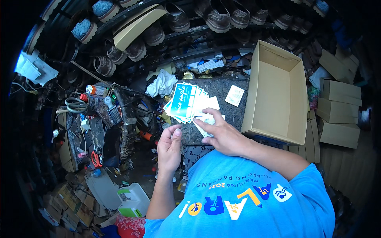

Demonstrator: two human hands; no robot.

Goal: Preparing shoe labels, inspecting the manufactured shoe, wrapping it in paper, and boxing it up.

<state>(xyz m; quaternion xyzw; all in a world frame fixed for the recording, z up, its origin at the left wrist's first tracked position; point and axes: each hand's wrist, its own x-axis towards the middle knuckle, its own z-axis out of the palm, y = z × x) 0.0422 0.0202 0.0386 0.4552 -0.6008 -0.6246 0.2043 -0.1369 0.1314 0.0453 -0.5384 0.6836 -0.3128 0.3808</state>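
Near twelve o'clock, my blue-and-white cards (183, 100) lie stacked but not yet squared; one white card (234, 95) sits apart at one. My right hand (222, 137), half spread, touches a slip (203, 130); my left hand (169, 148) nearly pinches, hold unclear.

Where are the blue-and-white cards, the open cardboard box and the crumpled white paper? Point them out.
Blue-and-white cards (183, 100), head view: top card's face.
Open cardboard box (279, 91), head view: bare inside bottom.
Crumpled white paper (162, 83), head view: middle of its folds.
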